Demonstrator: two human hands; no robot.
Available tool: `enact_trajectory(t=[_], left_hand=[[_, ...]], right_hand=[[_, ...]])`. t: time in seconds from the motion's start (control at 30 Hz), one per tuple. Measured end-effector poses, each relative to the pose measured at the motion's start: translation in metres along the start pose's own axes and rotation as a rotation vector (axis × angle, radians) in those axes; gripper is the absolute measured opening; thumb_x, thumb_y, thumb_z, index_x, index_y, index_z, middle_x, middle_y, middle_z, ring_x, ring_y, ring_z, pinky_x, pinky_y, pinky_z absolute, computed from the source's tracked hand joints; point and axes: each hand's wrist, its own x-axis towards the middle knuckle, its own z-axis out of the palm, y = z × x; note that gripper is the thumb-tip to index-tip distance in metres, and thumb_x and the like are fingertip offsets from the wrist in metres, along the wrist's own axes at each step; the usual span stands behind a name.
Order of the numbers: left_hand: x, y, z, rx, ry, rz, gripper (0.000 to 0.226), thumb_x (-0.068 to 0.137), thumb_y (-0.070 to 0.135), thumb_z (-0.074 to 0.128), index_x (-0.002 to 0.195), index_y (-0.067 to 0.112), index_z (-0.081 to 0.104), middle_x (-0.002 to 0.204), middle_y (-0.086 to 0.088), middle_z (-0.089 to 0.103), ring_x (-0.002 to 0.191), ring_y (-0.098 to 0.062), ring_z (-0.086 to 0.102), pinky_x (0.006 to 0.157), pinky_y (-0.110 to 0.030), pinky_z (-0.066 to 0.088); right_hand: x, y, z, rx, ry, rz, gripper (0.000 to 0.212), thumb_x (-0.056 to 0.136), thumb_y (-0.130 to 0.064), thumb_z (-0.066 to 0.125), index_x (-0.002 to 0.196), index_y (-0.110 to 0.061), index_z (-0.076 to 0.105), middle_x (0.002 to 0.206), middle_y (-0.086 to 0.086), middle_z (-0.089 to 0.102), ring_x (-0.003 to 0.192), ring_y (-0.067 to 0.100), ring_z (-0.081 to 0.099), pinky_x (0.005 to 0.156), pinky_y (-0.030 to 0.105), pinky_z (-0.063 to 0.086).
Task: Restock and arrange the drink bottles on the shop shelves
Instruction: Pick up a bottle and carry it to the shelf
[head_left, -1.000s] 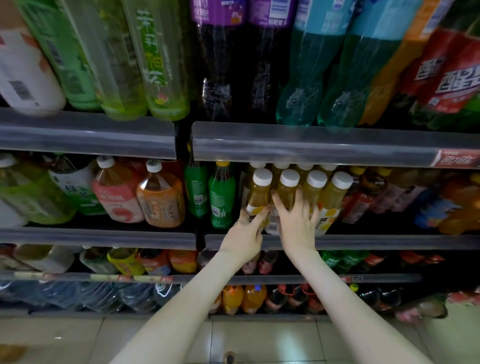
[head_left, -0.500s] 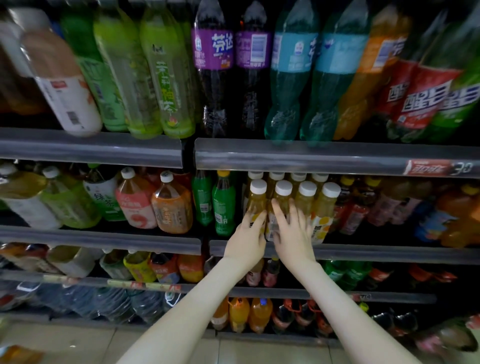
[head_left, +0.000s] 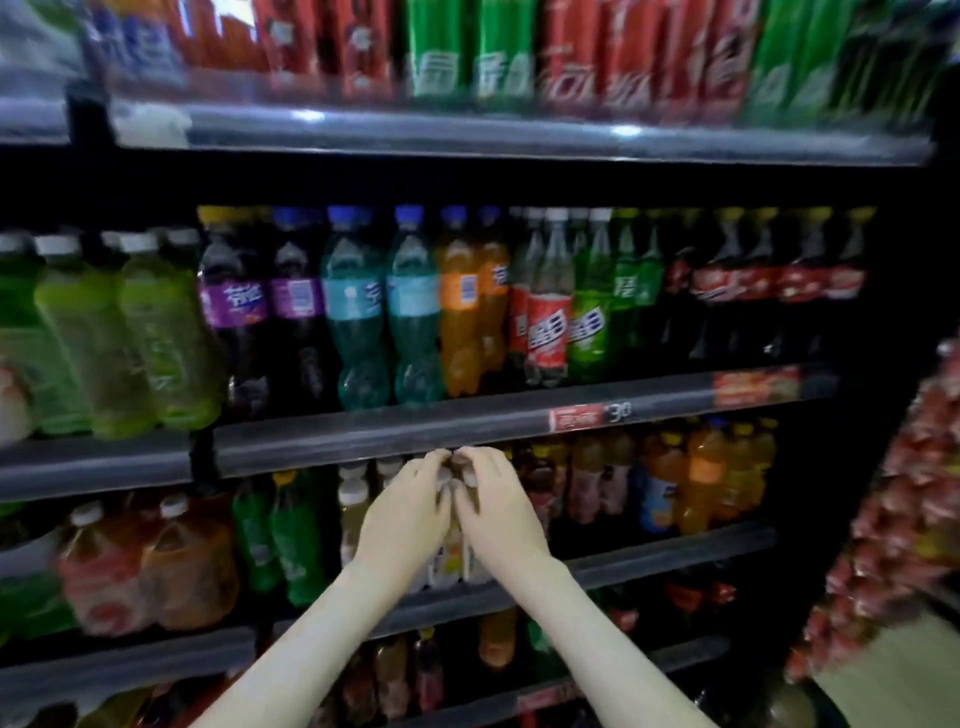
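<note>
Head view: blurred by motion, so fine detail is uncertain.
Left hand (head_left: 408, 517): grip closed, fingers curled over the tops of the white-capped yellow bottles (head_left: 453, 558).
Right hand (head_left: 501, 512): same closed grip, touching the left at the fingertips.
Bottles: near the front of the shelf (head_left: 649, 561), right of the green bottles (head_left: 283, 540).
Why: holding by the necks probably lets both hands square the row together under the low rail (head_left: 363, 441).
</note>
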Motion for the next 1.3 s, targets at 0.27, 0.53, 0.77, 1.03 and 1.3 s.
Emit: enact_trajectory(t=[0.27,0.53,0.77,1.03,1.3], left_hand=[[0.001,0.037,-0.016,0.015,0.051,0.097,0.039,0.098,0.028,0.045,0.137,0.029,0.043,0.131,0.006,0.053,0.113,-0.012,0.054,0.083,-0.025,0.047],[-0.045,-0.011,-0.068,0.064,0.124,-0.043,0.039,0.098,0.026,0.046,0.137,0.026,0.044,0.132,0.005,0.053,0.114,-0.013,0.054,0.088,-0.027,0.048],[-0.107,-0.103,-0.148,0.15,0.244,-0.215,0.039,0.096,0.029,0.048,0.135,0.024,0.047,0.125,0.002,0.057,0.109,-0.017,0.057,0.086,-0.033,0.048],[-0.209,-0.244,-0.266,0.239,0.295,-0.392,0.042,0.097,0.028,0.047,0.138,0.022,0.043,0.13,0.0,0.054,0.111,-0.017,0.056,0.089,-0.031,0.049],[-0.232,-0.352,-0.34,0.244,0.271,-0.399,0.044,0.098,0.03,0.044,0.141,0.023,0.04,0.131,0.002,0.052,0.11,-0.016,0.056,0.079,-0.028,0.05]], right_hand=[[-0.004,0.001,-0.042,-0.005,0.01,0.014,0.038,0.099,-0.029,0.046,0.136,-0.019,0.044,0.135,-0.008,0.043,0.128,0.006,0.037,0.095,0.012,0.03],[-0.012,-0.056,0.009,0.109,-0.118,-0.067,0.037,0.099,-0.026,0.048,0.135,-0.018,0.045,0.134,-0.008,0.044,0.125,0.007,0.043,0.098,0.015,0.036],[-0.011,-0.153,0.092,0.158,-0.209,-0.217,0.037,0.098,-0.026,0.05,0.134,-0.016,0.047,0.132,-0.004,0.047,0.122,0.01,0.046,0.097,0.019,0.038],[-0.021,-0.298,0.229,0.333,-0.246,-0.157,0.057,0.097,-0.029,0.052,0.147,-0.019,0.026,0.148,-0.003,0.034,0.135,0.014,0.035,0.11,0.034,0.036],[0.022,-0.366,0.314,0.22,-0.074,0.062,0.064,0.096,-0.024,0.055,0.148,-0.013,0.021,0.149,0.008,0.032,0.138,0.024,0.028,0.109,0.037,0.034]])
